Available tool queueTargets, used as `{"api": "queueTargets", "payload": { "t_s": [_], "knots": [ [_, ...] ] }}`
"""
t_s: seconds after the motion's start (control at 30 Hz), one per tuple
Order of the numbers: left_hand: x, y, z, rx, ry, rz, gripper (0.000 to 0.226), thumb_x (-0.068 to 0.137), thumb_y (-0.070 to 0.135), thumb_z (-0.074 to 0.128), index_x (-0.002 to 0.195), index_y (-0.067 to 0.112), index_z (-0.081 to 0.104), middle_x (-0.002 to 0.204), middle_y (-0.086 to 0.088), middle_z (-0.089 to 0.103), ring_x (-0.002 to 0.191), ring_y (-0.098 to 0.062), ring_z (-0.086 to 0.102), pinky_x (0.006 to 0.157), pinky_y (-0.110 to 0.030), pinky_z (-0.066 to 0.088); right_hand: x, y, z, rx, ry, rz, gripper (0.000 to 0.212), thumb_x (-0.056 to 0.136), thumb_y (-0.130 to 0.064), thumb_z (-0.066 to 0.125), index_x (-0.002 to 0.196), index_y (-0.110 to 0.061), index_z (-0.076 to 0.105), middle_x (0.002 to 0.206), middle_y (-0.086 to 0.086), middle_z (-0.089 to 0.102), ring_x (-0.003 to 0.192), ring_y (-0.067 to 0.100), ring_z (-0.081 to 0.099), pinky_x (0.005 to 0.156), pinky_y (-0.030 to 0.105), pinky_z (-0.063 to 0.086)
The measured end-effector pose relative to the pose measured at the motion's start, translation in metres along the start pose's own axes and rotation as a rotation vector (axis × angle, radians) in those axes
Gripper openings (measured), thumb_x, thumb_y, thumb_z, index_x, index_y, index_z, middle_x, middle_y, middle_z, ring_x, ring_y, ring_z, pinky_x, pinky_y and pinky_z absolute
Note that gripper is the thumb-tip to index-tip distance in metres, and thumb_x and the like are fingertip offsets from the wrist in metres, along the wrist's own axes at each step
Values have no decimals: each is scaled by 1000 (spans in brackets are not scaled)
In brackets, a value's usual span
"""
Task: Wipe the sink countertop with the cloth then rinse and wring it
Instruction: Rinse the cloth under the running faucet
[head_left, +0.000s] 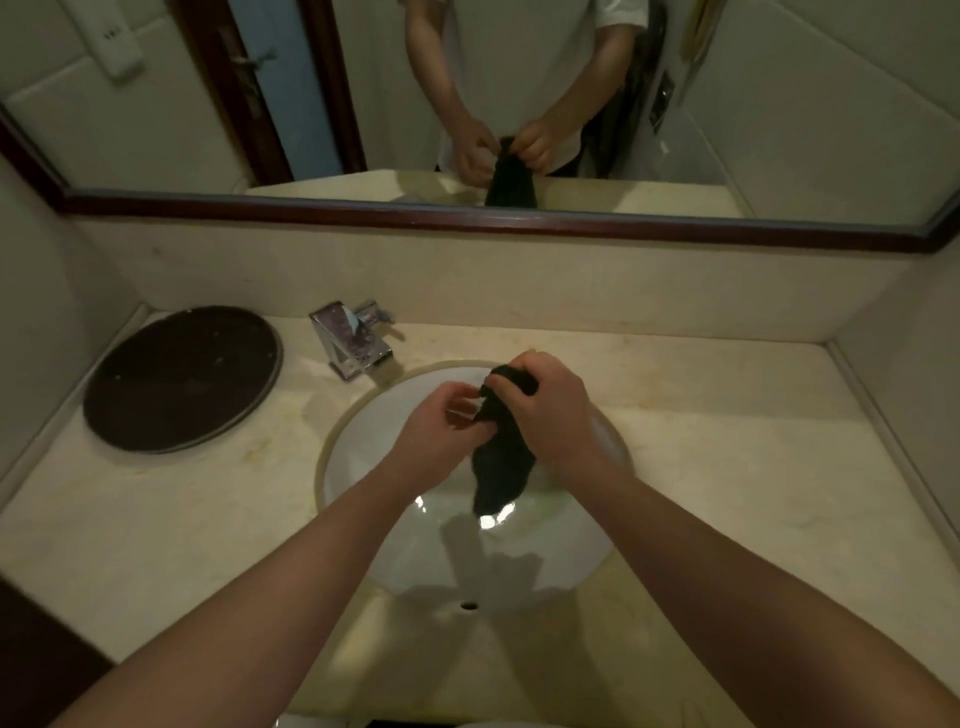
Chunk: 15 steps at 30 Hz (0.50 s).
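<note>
Two bare forearms reach in from the near edge and meet over a white oval ceramic sink basin (363, 457) set into a cream, marble-patterned stone surface (727, 467). Between the hands hangs a dark, bunched fabric cloth (501, 467), held clear of the surface and above the bowl. The right hand (545, 410) has its fingers and thumb curled tightly round the upper end of the cloth, a dark tuft showing above the knuckles. The left hand (436, 436), just beside it, has curled fingers that pinch the cloth a little lower down on its left side. Below both hands the loose end of the cloth droops toward bright glints at the bottom of the basin; whether it touches the bowl cannot be told. Nearer the person than the hands, a small round overflow hole (468, 605) sits in the basin wall. Beyond the left hand and to its left stands a square chrome faucet (353, 338), and farther left again a dark brown round tray (182, 379) lies flat on the surface. Beyond the hands, a wood-framed wall mirror (156, 130) reflects both hands gripping the cloth.
</note>
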<state>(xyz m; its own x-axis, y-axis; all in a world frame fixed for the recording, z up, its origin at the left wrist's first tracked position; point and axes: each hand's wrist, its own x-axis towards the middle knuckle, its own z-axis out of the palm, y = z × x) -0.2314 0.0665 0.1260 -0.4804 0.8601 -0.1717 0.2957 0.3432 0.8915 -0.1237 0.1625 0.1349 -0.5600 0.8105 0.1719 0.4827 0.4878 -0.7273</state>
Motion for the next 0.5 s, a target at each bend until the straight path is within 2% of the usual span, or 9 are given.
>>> {"api": "queueTargets", "payload": {
  "t_s": [0.07, 0.13, 0.23, 0.33, 0.43, 0.5],
  "knots": [
    [5, 2, 2, 52, -53, 20, 16, 89, 22, 64, 102, 24, 57, 88, 12, 61, 81, -5, 59, 77, -24, 47, 1, -7, 1, 57, -28, -65, 17, 92, -31, 58, 87, -16, 63, 82, 1, 63, 77, 16, 58, 75, 33, 52],
    [9, 1, 1, 62, -43, 4, 2, 91, 22, 60, 89, 21, 60, 78, 5, 63, 72, -11, 60, 72, -28, 46, 3, -8, 2, 61, -19, -61, 23, 95, -33, 51, 91, -15, 65, 82, 0, 66, 77, 16, 61, 77, 38, 53],
    [15, 0, -7, -29, 33, -3, 10, 89, 21, 62, 81, 21, 57, 77, -1, 62, 75, -19, 62, 68, -29, 45, 6, -3, 3, -24, -26, 14, 31, 95, -43, 45, 94, -18, 64, 79, -4, 65, 74, 14, 61, 76, 39, 54],
    [18, 1, -19, -106, 135, 30, 17, 86, 18, 65, 76, 20, 52, 74, -3, 57, 71, -19, 57, 65, -30, 44, 7, 1, 0, -171, -104, 46, 43, 87, -60, 45, 95, -23, 64, 78, -7, 65, 73, 12, 61, 74, 34, 54],
    [18, 4, -25, -101, 174, 108, 18, 84, 11, 66, 76, 19, 51, 71, -1, 55, 65, -14, 53, 60, -23, 41, 10, 1, -3, -219, -154, 30, 37, 89, -54, 51, 92, -21, 68, 76, -7, 64, 73, 14, 59, 74, 36, 53],
    [20, 3, -26, -115, 222, 129, 19, 82, 7, 65, 78, 18, 51, 72, -1, 54, 66, -15, 53, 61, -25, 43, 14, -4, -4, -197, -158, 20, 35, 92, -47, 53, 88, -15, 66, 75, -3, 63, 72, 16, 58, 74, 39, 52]
  ]
}}
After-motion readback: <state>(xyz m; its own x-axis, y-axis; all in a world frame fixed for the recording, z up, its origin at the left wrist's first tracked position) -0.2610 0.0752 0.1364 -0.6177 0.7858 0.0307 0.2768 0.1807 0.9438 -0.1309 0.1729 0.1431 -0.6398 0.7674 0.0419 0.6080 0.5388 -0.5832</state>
